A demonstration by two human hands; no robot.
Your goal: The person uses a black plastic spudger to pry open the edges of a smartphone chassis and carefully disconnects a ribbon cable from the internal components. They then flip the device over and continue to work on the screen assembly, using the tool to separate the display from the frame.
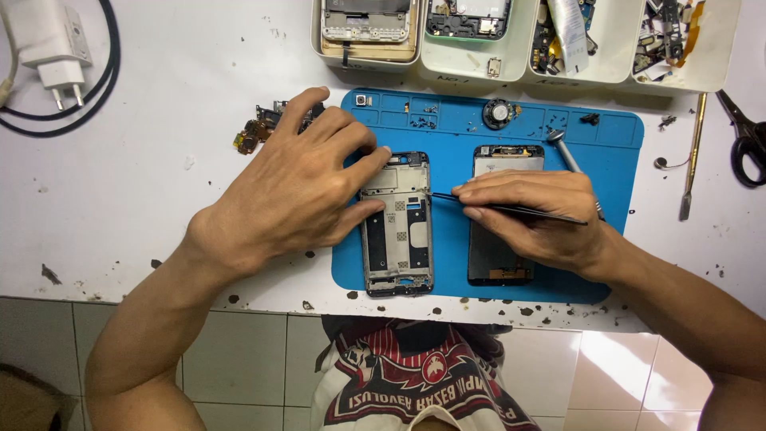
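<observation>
Two hands work on a blue mat: the right hand pinches black tweezers, covering much of a dark screen panel; the left hand presses flat, ungripping, on the phone frame. Parts trays are cropped at the white bench's top edge.

Left hand lies flat, fingers spread rightward; right hand pinches closed, both forearms angling in from the near corners.
</observation>
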